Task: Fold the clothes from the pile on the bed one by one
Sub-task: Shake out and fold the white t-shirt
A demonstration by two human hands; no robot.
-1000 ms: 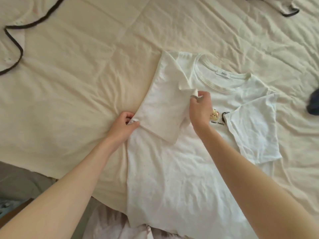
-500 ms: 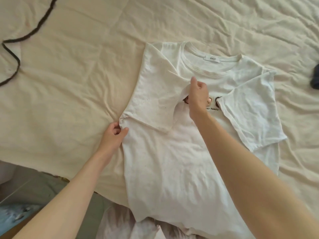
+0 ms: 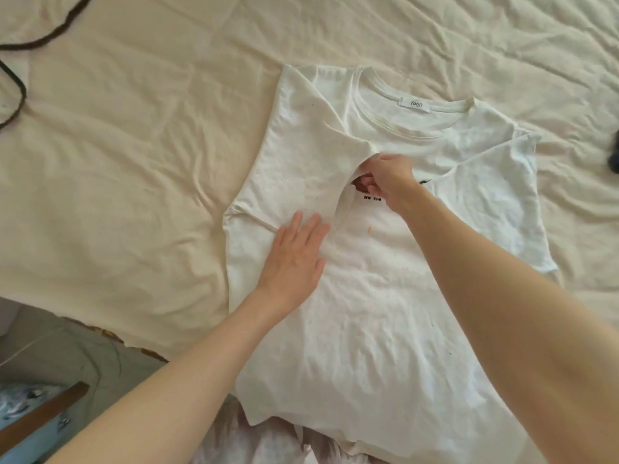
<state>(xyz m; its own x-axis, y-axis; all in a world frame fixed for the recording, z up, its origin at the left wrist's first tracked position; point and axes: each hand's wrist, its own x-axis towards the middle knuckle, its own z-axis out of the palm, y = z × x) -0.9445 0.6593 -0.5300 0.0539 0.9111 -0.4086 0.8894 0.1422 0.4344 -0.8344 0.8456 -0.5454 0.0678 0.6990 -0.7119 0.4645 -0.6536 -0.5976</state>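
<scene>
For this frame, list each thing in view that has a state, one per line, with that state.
white T-shirt: lying front up, both sleeves folded inward over the chest
left sleeve: folded in, edge lifted
right sleeve: folded in, lying flat
left hand: flat, pressing the T-shirt
right hand: pinching the left sleeve's edge
bed sheet: spread out, wrinkled

— From where does the head view look?
— From the person's head, steeply down and forward over the bed point(image 3: 134, 195), close above the T-shirt point(image 3: 385, 313)
— Another view?
— None; nothing is shared
</scene>
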